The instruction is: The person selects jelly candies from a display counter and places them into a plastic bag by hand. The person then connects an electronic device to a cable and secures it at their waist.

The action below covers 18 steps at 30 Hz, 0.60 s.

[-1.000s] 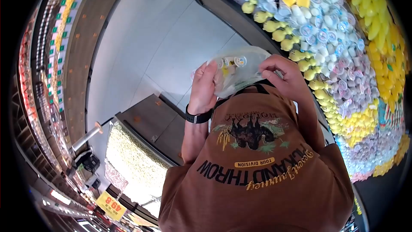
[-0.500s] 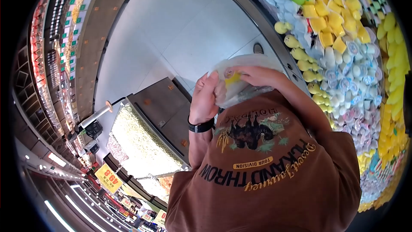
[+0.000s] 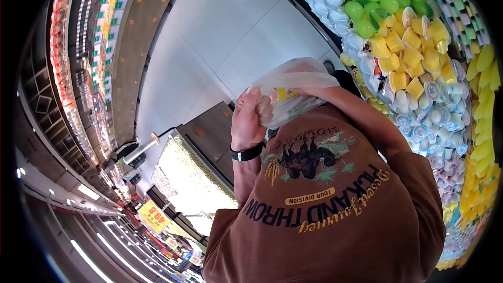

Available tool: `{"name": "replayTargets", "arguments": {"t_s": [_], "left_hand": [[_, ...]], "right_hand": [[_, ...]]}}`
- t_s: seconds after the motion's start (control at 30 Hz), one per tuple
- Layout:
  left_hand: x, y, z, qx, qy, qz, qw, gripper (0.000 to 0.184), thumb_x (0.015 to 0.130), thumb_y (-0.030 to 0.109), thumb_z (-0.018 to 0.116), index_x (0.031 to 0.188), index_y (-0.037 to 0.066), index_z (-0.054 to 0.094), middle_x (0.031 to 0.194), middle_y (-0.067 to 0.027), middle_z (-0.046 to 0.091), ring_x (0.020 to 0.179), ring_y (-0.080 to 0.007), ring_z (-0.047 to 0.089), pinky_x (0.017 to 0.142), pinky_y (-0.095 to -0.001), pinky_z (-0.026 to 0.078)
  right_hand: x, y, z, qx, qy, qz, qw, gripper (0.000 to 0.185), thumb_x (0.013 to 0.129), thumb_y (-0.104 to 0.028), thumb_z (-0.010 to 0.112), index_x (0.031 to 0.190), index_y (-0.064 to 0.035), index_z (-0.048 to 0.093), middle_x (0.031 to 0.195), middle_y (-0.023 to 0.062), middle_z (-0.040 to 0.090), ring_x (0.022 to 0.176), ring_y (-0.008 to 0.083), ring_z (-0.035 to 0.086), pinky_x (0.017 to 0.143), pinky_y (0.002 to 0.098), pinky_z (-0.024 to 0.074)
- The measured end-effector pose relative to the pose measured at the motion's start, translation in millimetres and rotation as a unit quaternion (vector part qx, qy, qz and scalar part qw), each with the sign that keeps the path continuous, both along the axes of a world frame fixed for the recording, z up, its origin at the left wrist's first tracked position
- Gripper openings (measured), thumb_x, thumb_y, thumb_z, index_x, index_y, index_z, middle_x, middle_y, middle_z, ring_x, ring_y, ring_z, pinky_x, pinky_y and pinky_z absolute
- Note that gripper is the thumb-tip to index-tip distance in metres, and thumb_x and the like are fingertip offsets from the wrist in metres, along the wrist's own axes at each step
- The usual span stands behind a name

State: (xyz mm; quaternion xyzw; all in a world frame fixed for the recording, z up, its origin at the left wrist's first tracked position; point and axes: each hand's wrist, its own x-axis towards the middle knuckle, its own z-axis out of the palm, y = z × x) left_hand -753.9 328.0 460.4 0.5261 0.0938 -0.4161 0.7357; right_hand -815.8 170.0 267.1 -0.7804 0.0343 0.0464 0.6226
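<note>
Left hand [image 3: 249, 112]: thumb against curled fingers, pinching edge of translucent whitish plastic bag [image 3: 296, 76].
Right hand [image 3: 310, 92]: inside bag; fingers obscured, grip cannot be told.
Bag: between hands, before brown printed T-shirt [image 3: 325, 220].
Contents: yellow item [image 3: 284, 93] near right fingers.

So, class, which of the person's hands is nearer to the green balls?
Right. The right hand, partly in the bag, has the green balls ahead and to its right; the left hand grips the bag farther left.
</note>
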Motion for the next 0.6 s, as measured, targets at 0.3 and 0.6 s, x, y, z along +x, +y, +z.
{"name": "replayTargets", "arguments": {"t_s": [0.3,0.6], "left_hand": [[62.3,-17.7,-6.6,-0.001,0.044,-0.119,0.992,0.024,0.099,0.032,0.053,0.097,0.008,0.057,0.062,0.0062,0.040,0.050,-0.0043,0.031,0.045,-0.0213,0.023],[145.5,-33.7,-20.4,0.011,0.071,-0.255,0.964,0.022,0.101,0.028,0.048,0.085,0.012,0.049,0.061,0.0057,0.033,0.050,-0.0049,0.029,0.044,-0.0225,0.023]], "right_hand": [[33.8,-12.1,10.1,-0.112,0.045,0.043,0.992,0.040,0.084,-0.024,0.067,0.122,-0.0138,0.059,0.113,0.0117,0.063,0.108,0.0268,0.058,0.094,0.0370,0.0445],[47.2,3.4,28.1,0.229,0.052,-0.215,0.948,0.051,0.083,-0.030,0.070,0.128,-0.0086,0.057,0.127,0.0111,0.057,0.124,0.0252,0.048,0.108,0.0368,0.0332]]}}
